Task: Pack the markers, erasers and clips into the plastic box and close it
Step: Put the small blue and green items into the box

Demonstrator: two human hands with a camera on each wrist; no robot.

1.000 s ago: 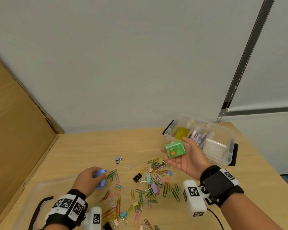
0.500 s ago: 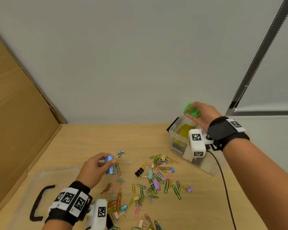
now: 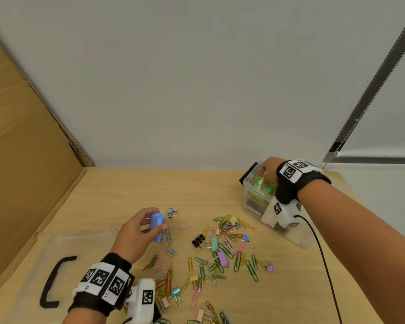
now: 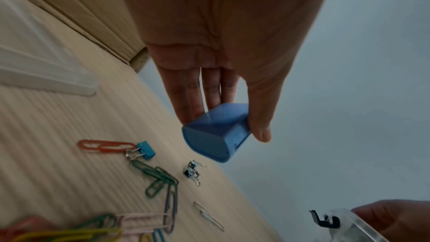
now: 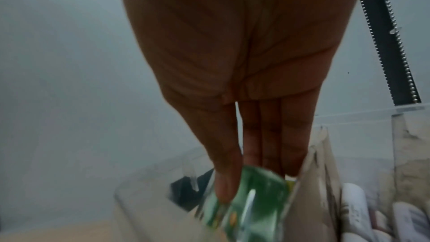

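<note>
The plastic box (image 3: 255, 197) sits right under the right hand (image 3: 270, 170), whose grip is pinched on a green eraser (image 3: 263, 184) going down into the near-end compartment. The left hand (image 3: 136, 232) holds a blue eraser (image 3: 157, 226) above the loose clips (image 3: 222, 251) on the worktop (image 3: 117, 192). Let go too soon and the green one could catch the rim and tumble out.

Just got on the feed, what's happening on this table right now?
A person is packing stationery. The right hand holds a green item down inside the clear plastic box at the far right of the table. The left hand holds a small blue case above the table. Many coloured paper clips and binder clips lie loose, unpacked. The lid lies near the left edge.
</note>
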